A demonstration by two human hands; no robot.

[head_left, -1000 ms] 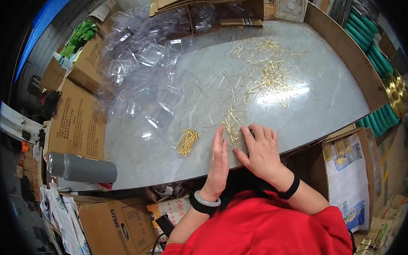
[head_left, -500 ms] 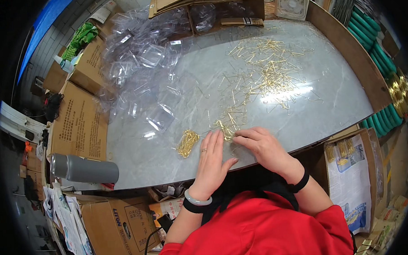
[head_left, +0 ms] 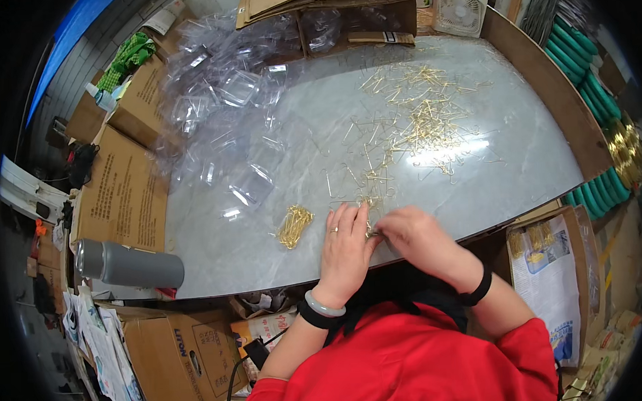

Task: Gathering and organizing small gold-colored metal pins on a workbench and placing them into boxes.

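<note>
My left hand [head_left: 347, 243] lies on the near edge of the grey table, fingers stretched out side by side over a few gold wire hooks [head_left: 369, 199]. Its thumb points toward my right fingertips. Close beside it, my right hand [head_left: 416, 238] is closed in a pinch. Bits of gold wire [head_left: 371, 233] show at its fingertips, though how many hooks they are is hidden. A neat bundle of gold hooks [head_left: 294, 226] sits just left of my left hand. Farther off spreads a loose pile of the same hooks [head_left: 431, 122].
Clear plastic blister shells [head_left: 239, 90] heap up on the left of the table [head_left: 531, 144]. A grey bottle [head_left: 131, 264] lies on its side at the near left corner. Cardboard boxes [head_left: 126, 189] line the left side, and a cardboard strip [head_left: 550, 86] borders the right. A white fan [head_left: 461, 10] stands at the back.
My left hand has shifted slightly right, its thumb moving in toward the fingers. My right hand has drawn back a little toward me and curled from reaching into a pinch.
</note>
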